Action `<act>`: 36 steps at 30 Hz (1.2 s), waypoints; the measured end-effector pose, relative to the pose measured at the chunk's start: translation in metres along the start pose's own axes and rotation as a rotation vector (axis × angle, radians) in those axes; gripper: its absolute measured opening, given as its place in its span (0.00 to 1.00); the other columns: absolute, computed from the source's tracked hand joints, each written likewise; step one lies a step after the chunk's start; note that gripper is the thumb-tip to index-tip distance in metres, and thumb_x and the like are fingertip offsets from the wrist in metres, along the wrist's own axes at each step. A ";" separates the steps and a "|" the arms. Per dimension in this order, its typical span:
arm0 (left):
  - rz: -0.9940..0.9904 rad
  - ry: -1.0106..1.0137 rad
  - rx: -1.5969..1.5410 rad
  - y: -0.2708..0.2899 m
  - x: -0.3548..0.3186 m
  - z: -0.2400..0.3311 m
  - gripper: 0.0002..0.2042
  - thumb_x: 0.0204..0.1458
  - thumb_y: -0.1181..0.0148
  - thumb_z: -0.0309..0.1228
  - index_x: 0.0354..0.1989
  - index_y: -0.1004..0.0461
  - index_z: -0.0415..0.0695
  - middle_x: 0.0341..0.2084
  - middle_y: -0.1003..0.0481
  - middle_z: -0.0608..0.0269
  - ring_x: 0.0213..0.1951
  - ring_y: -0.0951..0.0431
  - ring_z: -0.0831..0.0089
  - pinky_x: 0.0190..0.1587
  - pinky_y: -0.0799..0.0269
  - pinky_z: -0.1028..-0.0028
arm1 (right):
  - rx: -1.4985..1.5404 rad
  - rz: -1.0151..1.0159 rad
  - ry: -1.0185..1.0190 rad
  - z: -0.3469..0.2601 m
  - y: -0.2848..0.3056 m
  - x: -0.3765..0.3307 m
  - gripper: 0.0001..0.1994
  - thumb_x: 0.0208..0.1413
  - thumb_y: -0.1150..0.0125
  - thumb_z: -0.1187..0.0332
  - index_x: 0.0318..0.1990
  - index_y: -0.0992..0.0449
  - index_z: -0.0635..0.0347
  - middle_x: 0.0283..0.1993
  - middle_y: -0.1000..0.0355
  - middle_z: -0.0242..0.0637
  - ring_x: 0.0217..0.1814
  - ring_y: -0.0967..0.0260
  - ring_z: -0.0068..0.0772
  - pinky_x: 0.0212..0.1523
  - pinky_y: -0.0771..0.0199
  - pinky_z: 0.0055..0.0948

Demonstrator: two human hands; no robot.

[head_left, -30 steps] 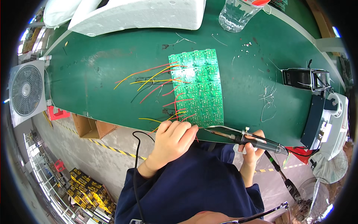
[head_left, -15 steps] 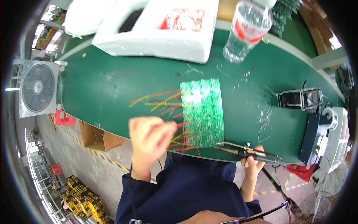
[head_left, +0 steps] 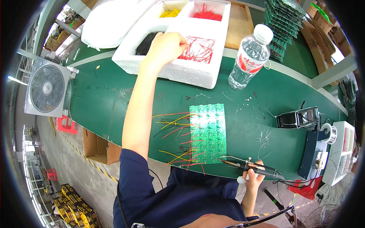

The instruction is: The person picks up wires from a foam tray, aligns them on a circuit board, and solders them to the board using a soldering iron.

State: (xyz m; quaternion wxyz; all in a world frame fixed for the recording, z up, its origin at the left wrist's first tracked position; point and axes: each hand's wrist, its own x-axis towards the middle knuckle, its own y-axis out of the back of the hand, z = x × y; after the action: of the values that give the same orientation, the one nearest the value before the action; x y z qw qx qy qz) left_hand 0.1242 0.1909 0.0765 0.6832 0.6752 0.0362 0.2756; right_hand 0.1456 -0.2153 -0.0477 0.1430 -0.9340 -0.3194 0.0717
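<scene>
My left hand (head_left: 167,47) reaches over the white foam box (head_left: 171,76), between the black wires (head_left: 145,43) and the short red wires (head_left: 199,49). Its fingers are curled together; whatever they pinch is hidden. A soldering iron (head_left: 270,173) with a thin metal feed tube is gripped in my right hand (head_left: 254,175). The iron's tip points left, at the lower right corner of a green circuit board panel (head_left: 208,133). Red, yellow and black wires (head_left: 176,124) stick out from the panel's left edge across the green table. Small parts cover the panel.
A water bottle (head_left: 249,59) stands right of the foam box. Farther right are an iron stand (head_left: 298,118), a solder spool (head_left: 330,133) and a dark blue unit (head_left: 313,154). Stacked circuit boards (head_left: 283,26) fill the back right. A box fan (head_left: 46,88) is at the left.
My left hand has moved from the panel's left edge up and away to the foam box. My right hand still grips the soldering iron near the panel's corner. The whole view has shifted slightly.
</scene>
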 end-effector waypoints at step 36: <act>-0.285 0.501 0.083 -0.023 0.010 -0.124 0.12 0.30 0.46 0.29 0.24 0.29 0.34 0.24 0.30 0.45 0.31 0.29 0.56 0.35 0.35 0.68 | 0.022 0.051 0.025 0.005 0.002 0.001 0.09 0.39 0.47 0.72 0.28 0.36 0.68 0.18 0.44 0.32 0.10 0.44 0.21 0.09 0.47 0.17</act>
State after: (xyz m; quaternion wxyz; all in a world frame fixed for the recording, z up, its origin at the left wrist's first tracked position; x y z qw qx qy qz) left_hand 0.0879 0.3090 0.0478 0.6564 0.6016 0.3097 0.3335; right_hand 0.1468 -0.2150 -0.0531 0.1551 -0.9411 -0.2930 0.0671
